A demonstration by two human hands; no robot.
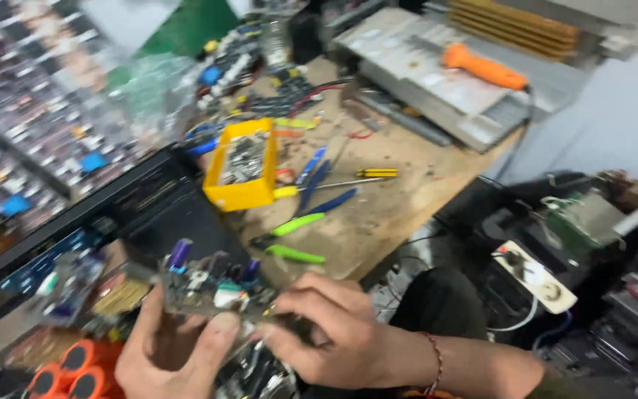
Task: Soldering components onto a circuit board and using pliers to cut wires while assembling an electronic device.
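Both my hands hold a small circuit board [212,287] studded with purple capacitors and other parts, low in the view. My left hand [173,353] grips it from below, thumb on its front edge. My right hand [337,332] pinches its right end; a thin red bracelet circles that wrist. The picture is blurred by motion.
On the wooden workbench [385,207] lie a yellow parts box [241,166], green-handled pliers [289,236], blue-handled pliers [319,185] and a yellow-handled screwdriver [363,174]. An orange-handled tool [481,68] rests on a metal unit behind. Orange cylinders [75,369] sit bottom left, a white power strip [533,277] at right.
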